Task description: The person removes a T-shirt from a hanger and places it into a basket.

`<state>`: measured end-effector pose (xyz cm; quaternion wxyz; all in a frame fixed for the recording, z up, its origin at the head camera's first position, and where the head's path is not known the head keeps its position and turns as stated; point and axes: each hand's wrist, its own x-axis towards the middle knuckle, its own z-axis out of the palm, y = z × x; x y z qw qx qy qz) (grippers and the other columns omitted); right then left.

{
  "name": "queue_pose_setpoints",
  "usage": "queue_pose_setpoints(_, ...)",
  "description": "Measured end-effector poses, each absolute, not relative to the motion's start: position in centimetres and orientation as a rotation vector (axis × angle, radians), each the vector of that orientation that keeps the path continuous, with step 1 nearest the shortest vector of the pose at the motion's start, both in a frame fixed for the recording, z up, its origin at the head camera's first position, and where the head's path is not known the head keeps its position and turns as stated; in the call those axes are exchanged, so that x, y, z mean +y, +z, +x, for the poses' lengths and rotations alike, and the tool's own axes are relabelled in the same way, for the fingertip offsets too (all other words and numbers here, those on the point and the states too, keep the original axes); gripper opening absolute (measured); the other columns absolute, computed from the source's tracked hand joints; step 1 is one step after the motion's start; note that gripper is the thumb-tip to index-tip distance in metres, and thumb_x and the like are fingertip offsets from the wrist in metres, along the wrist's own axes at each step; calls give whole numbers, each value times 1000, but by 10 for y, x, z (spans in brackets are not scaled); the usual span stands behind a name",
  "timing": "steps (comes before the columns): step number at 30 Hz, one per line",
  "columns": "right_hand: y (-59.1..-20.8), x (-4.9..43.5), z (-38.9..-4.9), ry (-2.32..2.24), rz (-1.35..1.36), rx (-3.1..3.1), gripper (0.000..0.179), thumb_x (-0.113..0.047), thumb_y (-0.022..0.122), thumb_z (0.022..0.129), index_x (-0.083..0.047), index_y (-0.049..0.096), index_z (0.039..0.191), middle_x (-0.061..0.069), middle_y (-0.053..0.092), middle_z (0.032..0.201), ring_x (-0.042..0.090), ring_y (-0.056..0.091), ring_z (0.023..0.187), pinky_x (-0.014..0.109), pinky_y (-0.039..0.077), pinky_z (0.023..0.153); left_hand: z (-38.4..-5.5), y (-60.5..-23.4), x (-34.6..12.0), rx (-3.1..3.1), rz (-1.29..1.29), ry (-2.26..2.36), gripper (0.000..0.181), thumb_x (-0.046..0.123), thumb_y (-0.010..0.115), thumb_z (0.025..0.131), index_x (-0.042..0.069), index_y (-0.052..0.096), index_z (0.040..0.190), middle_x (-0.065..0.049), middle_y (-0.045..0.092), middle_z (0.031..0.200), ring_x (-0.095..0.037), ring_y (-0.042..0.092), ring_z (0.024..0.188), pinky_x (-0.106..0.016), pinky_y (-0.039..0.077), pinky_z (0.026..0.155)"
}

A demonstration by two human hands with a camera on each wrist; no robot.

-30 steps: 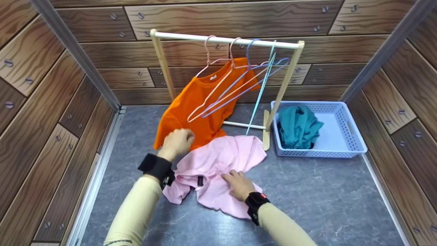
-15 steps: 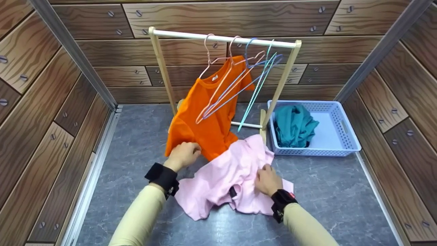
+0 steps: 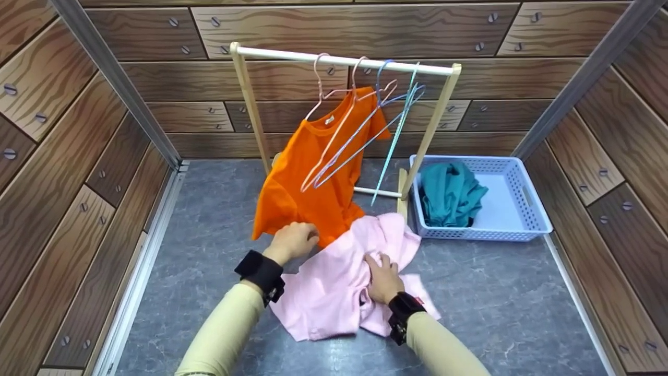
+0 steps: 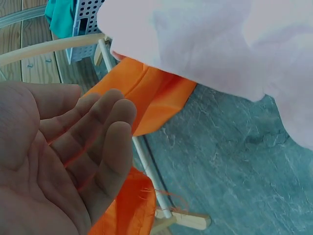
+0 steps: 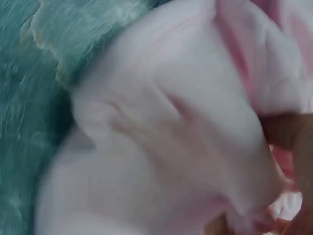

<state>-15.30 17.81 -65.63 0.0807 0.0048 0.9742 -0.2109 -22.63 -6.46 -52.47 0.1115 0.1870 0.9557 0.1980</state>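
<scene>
A pink shirt (image 3: 329, 305) lies rumpled on the gray floor (image 3: 496, 313), around its middle and toward the near edge. The right hand (image 3: 385, 278) rests on it, fingers bent into the cloth; folds and blur hide whether that grip is pinching, so I cannot tell. Half a second ago this hand sat farther toward the floor's right edge; now it has shifted in toward the shirt's middle, and the flap beside it is blurred. To my judgement, the cloth is being rearranged where it lies and is not yet flat. The left hand (image 3: 293, 241) hovers by the shirt's far left side, its grip apart and bare, fingers softly curved, slightly farther right than before. Beyond it hangs one orange shirt (image 3: 289, 188) on one wooden rack (image 3: 252, 109) near the floor's far edge. Four hangers share the rack: two pink, the first bearing the orange shirt and the second bare (image 3: 334, 143), one blue hanger (image 3: 378, 86) and one mint hanger (image 3: 394, 146). One pale blue basket (image 3: 485, 234) stands toward the floor's far right corner, with one bundle of teal cloth (image 3: 451, 193) in its left half.
</scene>
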Motion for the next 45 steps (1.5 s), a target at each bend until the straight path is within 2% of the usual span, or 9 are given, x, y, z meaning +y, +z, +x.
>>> queue_pose_setpoints(5,-647,185,-157,-688,-115,2955,61,-1,73,66,-13,60,125,20,57,109,41,59,92,52,51,77,-227,-527,-65,2792,544,564,17,26,60,95,16,72,102,-6,73,99,-30,68,91,-46,54,82)
queue_pose_setpoints(12,-610,204,-169,-941,-349,2967,44,3,68,69,-3,69,112,19,64,96,31,58,84,46,49,77,-230,-530,-70,2831,494,534,15,26,62,94,18,73,98,-6,72,97,-32,68,90,-48,53,80)
queue_pose_setpoints(20,-574,236,-179,-1119,-528,2927,38,3,68,73,4,69,111,21,67,103,35,61,96,50,48,90,-232,-531,-77,2826,452,524,15,26,62,94,18,73,99,-7,72,99,-34,68,93,-49,53,79)
queue_pose_setpoints(27,-559,260,-185,-991,-404,2965,54,13,51,61,-1,72,108,25,62,118,44,58,109,57,44,97,-235,-531,-79,2813,437,524,16,26,60,95,17,73,101,-6,72,98,-31,68,90,-47,53,79)
queue_pose_setpoints(32,-560,280,-184,-716,-156,3050,43,6,54,74,-3,69,113,26,60,123,49,56,111,60,46,92,-236,-531,-80,2810,431,539,18,26,60,96,16,73,104,-6,72,99,-31,68,89,-46,53,78)
queue_pose_setpoints(36,-580,276,-171,-578,25,2998,54,-12,64,78,-9,58,131,30,48,133,55,45,119,70,43,86,-233,-532,-79,2815,427,543,19,26,61,95,16,73,106,-6,73,101,-32,69,93,-47,53,80)
queue_pose_setpoints(41,-618,248,-148,-511,177,2775,107,-53,81,68,-23,25,154,29,2,160,59,2,143,86,25,88,-230,-533,-75,2820,450,535,17,26,61,95,17,73,102,-6,73,98,-31,68,89,-47,53,78)
queue_pose_setpoints(43,-633,243,-140,-479,202,2728,121,-57,85,61,-24,18,156,27,-12,160,60,-7,142,88,22,87,-229,-533,-73,2816,465,529,16,26,61,95,17,73,101,-6,72,97,-32,68,88,-47,53,78)
queue_pose_setpoints(45,-645,244,-136,-465,196,2746,117,-51,87,60,-24,24,154,27,-12,160,60,-2,142,86,27,85,-228,-533,-71,2811,477,524,16,27,61,95,17,73,100,-6,72,98,-33,68,89,-48,53,78)
